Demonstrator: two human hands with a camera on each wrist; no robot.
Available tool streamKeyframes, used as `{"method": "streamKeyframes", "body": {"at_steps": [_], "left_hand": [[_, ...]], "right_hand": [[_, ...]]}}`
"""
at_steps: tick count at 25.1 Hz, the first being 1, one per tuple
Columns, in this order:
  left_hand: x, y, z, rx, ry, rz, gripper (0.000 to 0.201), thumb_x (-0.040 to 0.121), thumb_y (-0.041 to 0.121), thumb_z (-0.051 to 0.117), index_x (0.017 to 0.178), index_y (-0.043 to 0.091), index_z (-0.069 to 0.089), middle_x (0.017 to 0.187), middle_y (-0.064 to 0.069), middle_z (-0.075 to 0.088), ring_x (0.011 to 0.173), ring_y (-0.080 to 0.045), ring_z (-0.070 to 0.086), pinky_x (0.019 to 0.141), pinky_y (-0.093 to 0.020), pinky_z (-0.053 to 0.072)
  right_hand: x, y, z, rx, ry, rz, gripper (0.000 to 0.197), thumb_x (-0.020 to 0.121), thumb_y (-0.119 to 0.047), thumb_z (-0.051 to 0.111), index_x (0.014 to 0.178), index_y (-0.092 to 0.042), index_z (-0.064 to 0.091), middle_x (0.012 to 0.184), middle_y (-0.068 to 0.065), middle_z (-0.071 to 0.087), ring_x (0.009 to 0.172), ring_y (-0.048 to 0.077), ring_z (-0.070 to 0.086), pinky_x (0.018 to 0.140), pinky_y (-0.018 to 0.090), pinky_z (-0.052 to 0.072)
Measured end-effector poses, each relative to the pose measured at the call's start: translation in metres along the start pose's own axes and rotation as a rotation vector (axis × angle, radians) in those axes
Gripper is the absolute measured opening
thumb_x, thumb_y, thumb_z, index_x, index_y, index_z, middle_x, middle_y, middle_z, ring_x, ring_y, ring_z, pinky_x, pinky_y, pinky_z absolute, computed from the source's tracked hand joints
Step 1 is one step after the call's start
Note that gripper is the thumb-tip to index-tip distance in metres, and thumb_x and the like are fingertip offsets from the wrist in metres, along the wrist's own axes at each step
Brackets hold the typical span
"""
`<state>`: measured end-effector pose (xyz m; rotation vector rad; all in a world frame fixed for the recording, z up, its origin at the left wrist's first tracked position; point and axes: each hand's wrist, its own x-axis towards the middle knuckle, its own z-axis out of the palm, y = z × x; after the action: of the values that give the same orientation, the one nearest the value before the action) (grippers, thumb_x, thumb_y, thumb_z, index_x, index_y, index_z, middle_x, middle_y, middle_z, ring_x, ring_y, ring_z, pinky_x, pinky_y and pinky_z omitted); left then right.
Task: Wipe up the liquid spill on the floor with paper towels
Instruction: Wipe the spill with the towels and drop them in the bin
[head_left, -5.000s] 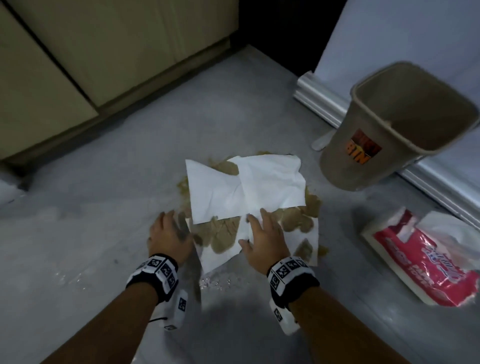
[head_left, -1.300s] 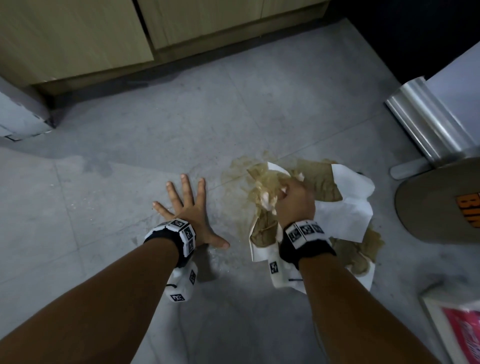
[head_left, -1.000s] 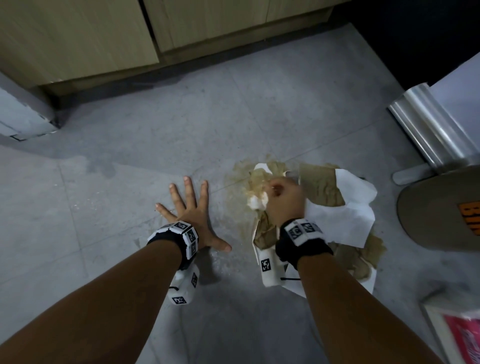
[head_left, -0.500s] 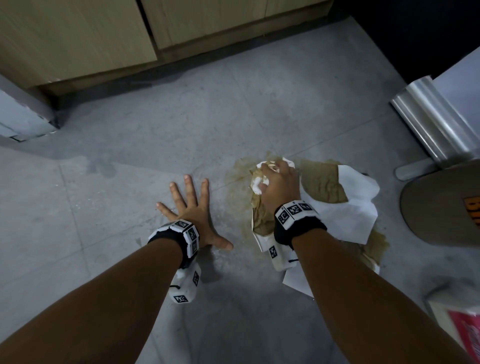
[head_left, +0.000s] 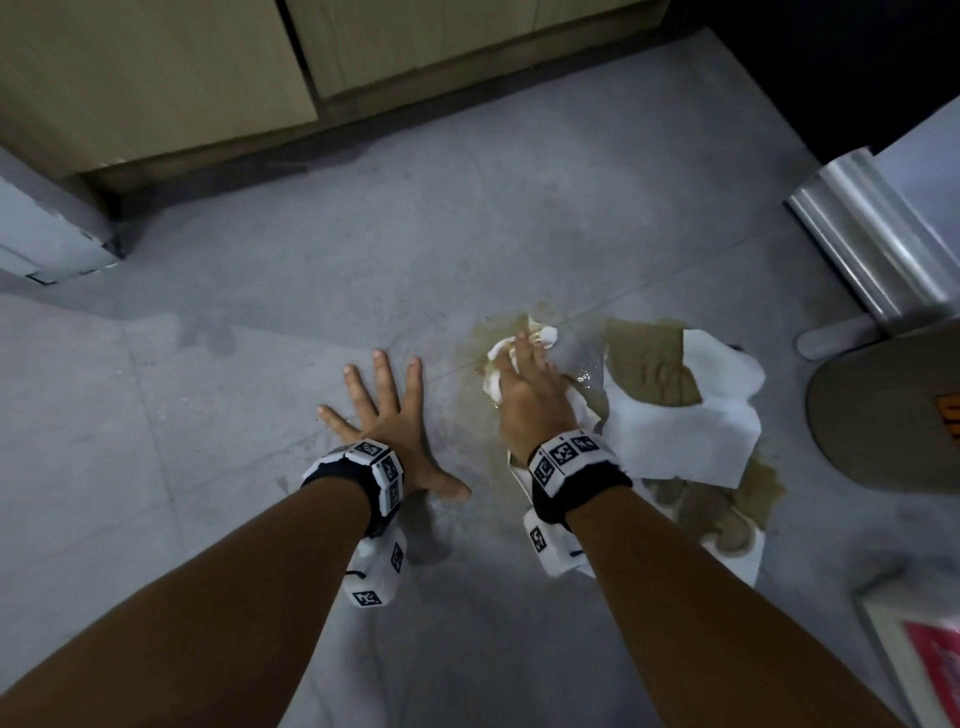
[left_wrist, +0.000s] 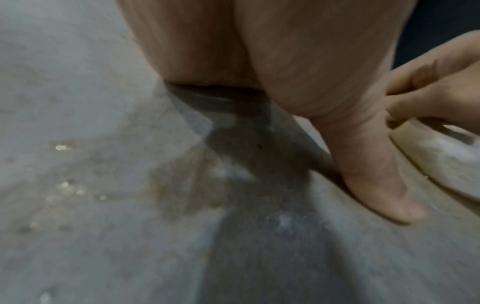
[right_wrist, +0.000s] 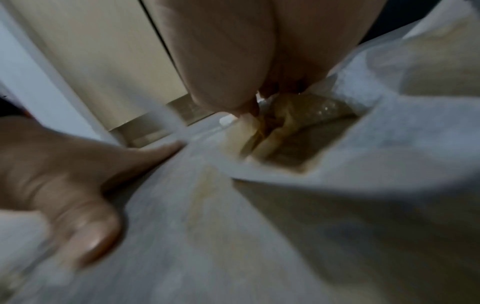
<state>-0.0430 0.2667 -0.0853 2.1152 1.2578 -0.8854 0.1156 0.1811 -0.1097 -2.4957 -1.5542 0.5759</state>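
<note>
A brown liquid spill (head_left: 475, 338) stains the grey floor. White paper towels (head_left: 680, 431), partly soaked brown, lie bunched over it. My right hand (head_left: 524, 384) grips a crumpled wet wad of these towels and presses it on the spill's far left edge. The right wrist view shows the soaked wad (right_wrist: 298, 127) under my palm, with drier towel (right_wrist: 389, 148) to its right. My left hand (head_left: 384, 410) lies flat on bare floor left of the spill, fingers spread and holding nothing. Its thumb (left_wrist: 376, 185) rests near a thin wet smear (left_wrist: 182, 185).
A tan waste bin (head_left: 883, 415) stands close on the right, and a red-and-white tissue pack (head_left: 930, 649) lies at the lower right. A shiny metal cylinder (head_left: 872, 244) is behind the bin. Wooden cabinets (head_left: 260, 67) line the far edge.
My right hand has pushed the wad forward to the spill's far left edge. The left hand has stayed flat on the floor. Five seconds ago both hands pressed on spread towels.
</note>
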Motion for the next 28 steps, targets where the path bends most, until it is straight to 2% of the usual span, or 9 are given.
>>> {"method": "streamKeyframes", "body": {"at_steps": [4, 7, 12, 18, 20, 21, 23, 26, 28], "left_hand": [[0.000, 0.000, 0.000, 0.001, -0.005, -0.001, 0.176, 0.023, 0.086, 0.077, 0.139, 0.034, -0.045, 0.138, -0.008, -0.061, 0.128, -0.047, -0.049, 0.100, -0.084, -0.006], [-0.001, 0.001, -0.002, 0.005, -0.007, -0.004, 0.175, 0.025, 0.085, 0.078, 0.140, 0.034, -0.044, 0.139, -0.008, -0.060, 0.128, -0.047, -0.049, 0.101, -0.084, -0.006], [-0.001, 0.002, -0.002, 0.002, -0.008, -0.002, 0.176, 0.024, 0.085, 0.077, 0.139, 0.033, -0.045, 0.138, -0.008, -0.061, 0.128, -0.047, -0.049, 0.101, -0.083, -0.005], [0.000, 0.000, -0.001, -0.005, -0.003, 0.003, 0.176, 0.023, 0.086, 0.077, 0.140, 0.034, -0.044, 0.139, -0.008, -0.060, 0.128, -0.047, -0.049, 0.101, -0.083, -0.007], [0.000, 0.000, 0.000, 0.002, -0.003, 0.007, 0.175, 0.023, 0.086, 0.077, 0.140, 0.034, -0.043, 0.139, -0.008, -0.060, 0.128, -0.047, -0.049, 0.100, -0.083, -0.008], [0.000, -0.001, 0.000, 0.009, -0.001, 0.011, 0.175, 0.023, 0.086, 0.076, 0.140, 0.034, -0.043, 0.139, -0.008, -0.060, 0.128, -0.047, -0.049, 0.100, -0.083, -0.008], [0.001, -0.001, 0.000, 0.003, -0.001, 0.011, 0.175, 0.023, 0.086, 0.076, 0.140, 0.034, -0.043, 0.139, -0.008, -0.060, 0.128, -0.047, -0.049, 0.100, -0.083, -0.008], [0.001, 0.000, 0.001, -0.002, -0.006, 0.009, 0.175, 0.024, 0.086, 0.077, 0.140, 0.034, -0.044, 0.138, -0.008, -0.060, 0.128, -0.047, -0.049, 0.101, -0.083, -0.008], [0.001, 0.000, 0.000, 0.010, -0.007, 0.005, 0.175, 0.025, 0.085, 0.078, 0.140, 0.034, -0.044, 0.138, -0.008, -0.061, 0.127, -0.047, -0.050, 0.101, -0.083, -0.008]], "right_hand": [[-0.017, 0.025, -0.004, -0.082, -0.046, 0.028, 0.075, 0.083, -0.013, 0.058, 0.149, -0.014, 0.023, 0.160, 0.013, 0.009, 0.147, 0.032, 0.006, 0.118, 0.046, 0.015], [0.014, 0.011, -0.009, -0.047, -0.034, 0.123, 0.074, 0.084, -0.013, 0.058, 0.150, -0.012, 0.024, 0.161, 0.016, 0.007, 0.147, 0.035, 0.002, 0.117, 0.052, 0.016], [-0.007, -0.010, -0.002, -0.024, -0.085, -0.045, 0.073, 0.086, 0.000, 0.052, 0.151, -0.014, 0.022, 0.162, 0.012, 0.006, 0.148, 0.032, 0.004, 0.119, 0.047, 0.012], [0.012, -0.004, -0.007, -0.045, 0.014, 0.146, 0.061, 0.084, -0.019, 0.063, 0.141, -0.019, 0.041, 0.158, 0.013, 0.023, 0.145, 0.034, 0.017, 0.111, 0.048, 0.026], [0.016, -0.010, -0.013, 0.033, 0.122, 0.134, 0.036, 0.084, -0.015, 0.059, 0.119, -0.016, 0.062, 0.142, 0.013, 0.048, 0.132, 0.034, 0.040, 0.100, 0.044, 0.041], [0.014, -0.007, -0.021, 0.084, 0.208, 0.103, 0.019, 0.083, -0.014, 0.057, 0.097, -0.015, 0.069, 0.120, 0.012, 0.063, 0.114, 0.031, 0.056, 0.088, 0.036, 0.048], [0.010, 0.008, -0.035, 0.190, 0.270, 0.137, 0.016, 0.081, -0.014, 0.054, 0.070, -0.022, 0.061, 0.077, 0.004, 0.066, 0.071, 0.018, 0.061, 0.063, 0.022, 0.042], [0.016, 0.018, -0.054, 0.429, 0.134, 0.232, 0.029, 0.086, -0.009, 0.056, 0.111, -0.021, 0.064, 0.091, -0.007, 0.066, 0.078, 0.006, 0.058, 0.068, 0.006, 0.040], [0.034, 0.015, -0.056, 0.329, 0.043, 0.199, 0.040, 0.087, -0.009, 0.058, 0.127, -0.013, 0.058, 0.116, 0.006, 0.065, 0.104, 0.021, 0.060, 0.086, 0.023, 0.046]]}}
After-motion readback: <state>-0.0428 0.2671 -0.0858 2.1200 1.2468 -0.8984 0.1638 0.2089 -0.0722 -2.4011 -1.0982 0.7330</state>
